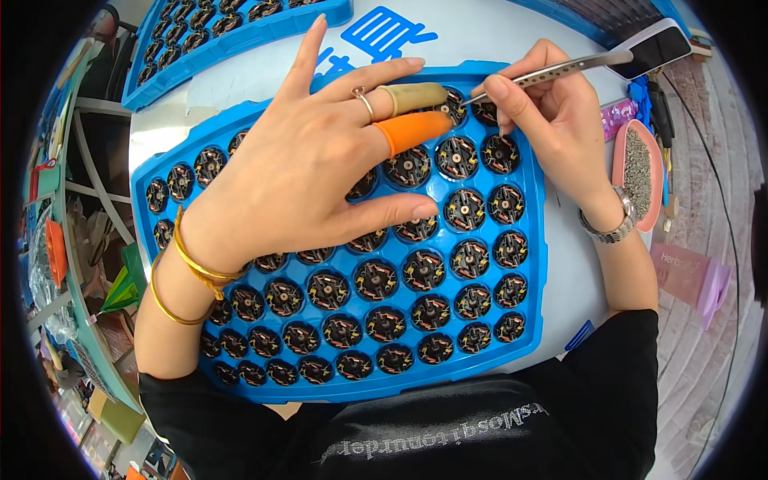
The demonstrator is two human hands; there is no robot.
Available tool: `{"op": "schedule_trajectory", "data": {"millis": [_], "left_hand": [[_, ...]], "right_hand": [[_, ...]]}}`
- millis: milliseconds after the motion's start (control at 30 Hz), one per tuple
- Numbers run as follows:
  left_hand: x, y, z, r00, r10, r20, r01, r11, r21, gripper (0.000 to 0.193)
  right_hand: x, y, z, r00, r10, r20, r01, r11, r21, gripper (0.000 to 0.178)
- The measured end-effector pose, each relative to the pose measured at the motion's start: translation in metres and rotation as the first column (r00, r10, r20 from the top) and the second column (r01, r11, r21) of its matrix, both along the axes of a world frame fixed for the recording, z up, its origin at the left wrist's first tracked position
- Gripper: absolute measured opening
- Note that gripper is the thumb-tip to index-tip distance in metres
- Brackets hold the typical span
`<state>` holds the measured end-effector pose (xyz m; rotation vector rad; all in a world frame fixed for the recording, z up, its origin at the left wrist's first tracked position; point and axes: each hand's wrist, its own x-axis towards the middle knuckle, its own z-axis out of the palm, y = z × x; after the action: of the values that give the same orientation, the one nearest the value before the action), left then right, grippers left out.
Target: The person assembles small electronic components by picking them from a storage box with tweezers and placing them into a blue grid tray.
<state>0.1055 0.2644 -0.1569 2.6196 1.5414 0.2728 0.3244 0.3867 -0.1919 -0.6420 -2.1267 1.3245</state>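
Observation:
A blue plastic tray [538,232] lies in front of me, filled with rows of round black parts with copper-coloured pieces and small yellow bits. My left hand [308,160] is spread over it, with a beige and an orange finger cot on two fingers. Those two fingertips rest at the edge of one round black part [454,110] in the far row. My right hand [560,120] grips metal tweezers [560,70], whose tips point down at that same part. What the tips touch is too small to make out.
A second blue tray [232,42] of similar parts stands at the far left. To the right are a phone [662,50], a pink dish [619,160] of tiny grey pieces and a purple-lidded container [690,276]. A cluttered shelf [104,320] runs along the left.

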Motion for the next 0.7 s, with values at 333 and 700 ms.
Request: {"op": "schedule_trajectory", "data": {"millis": [333, 700], "left_hand": [[0.014, -0.001, 0.009, 0.995, 0.001, -0.103, 0.010, 0.995, 0.101, 0.063], [0.013, 0.000, 0.013, 0.988, 0.023, -0.151, -0.018, 0.999, 0.034, 0.067]], "right_hand": [[-0.001, 0.012, 0.003, 0.996, 0.083, 0.012, -0.080, 0.984, -0.157, 0.017], [0.003, 0.014, 0.007, 0.981, 0.188, 0.047, -0.181, 0.974, -0.135, 0.019]]}}
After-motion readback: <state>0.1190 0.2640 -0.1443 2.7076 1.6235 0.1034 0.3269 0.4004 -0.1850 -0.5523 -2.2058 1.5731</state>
